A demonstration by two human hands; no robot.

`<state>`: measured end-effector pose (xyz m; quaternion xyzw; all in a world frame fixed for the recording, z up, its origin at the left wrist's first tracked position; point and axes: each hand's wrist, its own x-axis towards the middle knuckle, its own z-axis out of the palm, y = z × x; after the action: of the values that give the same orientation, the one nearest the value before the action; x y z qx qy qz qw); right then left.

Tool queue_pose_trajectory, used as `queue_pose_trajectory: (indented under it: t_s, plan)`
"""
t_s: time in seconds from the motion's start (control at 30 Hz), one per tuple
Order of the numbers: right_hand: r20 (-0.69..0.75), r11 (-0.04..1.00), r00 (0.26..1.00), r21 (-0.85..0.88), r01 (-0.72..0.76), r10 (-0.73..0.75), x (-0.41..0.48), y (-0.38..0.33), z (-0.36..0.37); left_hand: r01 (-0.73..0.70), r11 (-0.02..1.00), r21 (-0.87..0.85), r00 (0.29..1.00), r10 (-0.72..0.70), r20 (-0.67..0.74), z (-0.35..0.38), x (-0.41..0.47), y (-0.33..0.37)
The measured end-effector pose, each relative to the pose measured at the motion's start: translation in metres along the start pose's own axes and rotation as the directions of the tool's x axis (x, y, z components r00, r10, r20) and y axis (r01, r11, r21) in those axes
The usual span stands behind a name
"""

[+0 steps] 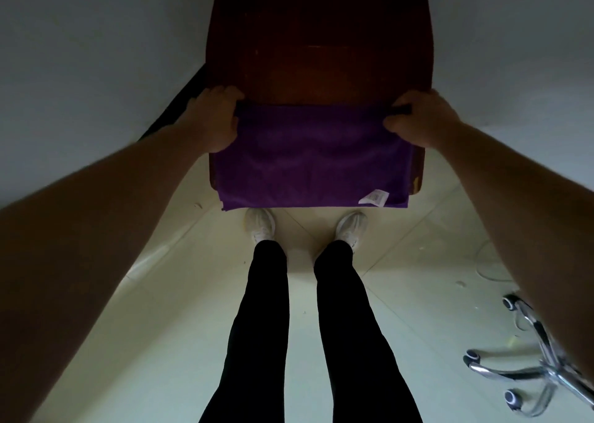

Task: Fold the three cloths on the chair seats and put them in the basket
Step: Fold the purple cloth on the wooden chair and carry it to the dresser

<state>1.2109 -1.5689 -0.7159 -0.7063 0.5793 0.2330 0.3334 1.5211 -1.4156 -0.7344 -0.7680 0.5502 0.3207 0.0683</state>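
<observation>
Folding a purple cloth point(308, 156) on the wooden chair seat point(318, 66), we are pinching its far corners with left hand point(213, 119) and right hand point(418, 117); we are keeping edges aligned while pulling.

Dim room, perhaps a home or office, pale tiled floor point(180, 342), wooden chair point(318, 53), chrome swivel-chair base point(527, 371)
</observation>
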Motion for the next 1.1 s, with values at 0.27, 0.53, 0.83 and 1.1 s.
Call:
queue_pose_trajectory:
  t_s: [0.27,0.53,0.83,1.1]
  plan:
    - [-0.192,0.900,0.973,0.435,-0.034,0.130,0.035,-0.011,-0.022,0.005,0.999,-0.036,0.967,-0.014,-0.254,-0.021,0.034,-0.003]
    - [-0.059,0.860,0.987,0.500,-0.102,0.152,0.039,-0.009,-0.024,-0.469,0.846,0.254,0.872,0.489,-0.019,-0.006,0.046,0.053]
    - [0.190,0.824,0.980,0.545,-0.153,0.056,0.021,0.004,-0.021,-0.393,0.850,0.351,0.919,0.381,0.105,0.028,0.043,0.068]
    - [0.176,0.700,0.980,0.689,-0.188,0.091,0.008,0.035,-0.021,-0.377,0.884,0.277,0.926,0.364,0.099,0.045,0.050,0.099]
